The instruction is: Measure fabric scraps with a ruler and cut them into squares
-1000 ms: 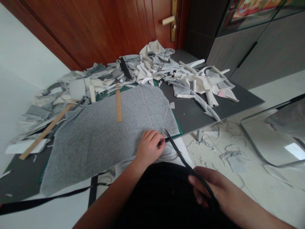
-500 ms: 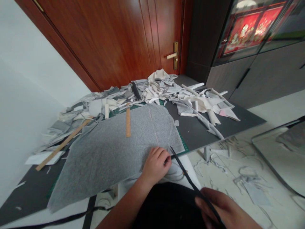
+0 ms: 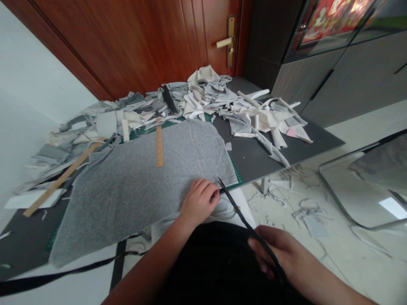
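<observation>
A large grey fabric sheet lies spread on the dark table, with a faint pink line drawn across it. My left hand rests curled on the cloth's near edge, fingers pinching the fabric next to that line. My right hand grips the handles of long black scissors, whose blades point up to the fabric edge right beside my left fingers. A short wooden ruler lies on the grey cloth.
A heap of grey and cream fabric scraps covers the far side of the table. A long wooden ruler lies at the left. Scraps litter the floor at the right, by a metal-framed chair. A wooden door stands behind.
The camera tilted up and then back down. My hands and the scissors stay in nearly the same place at the fabric's edge.
</observation>
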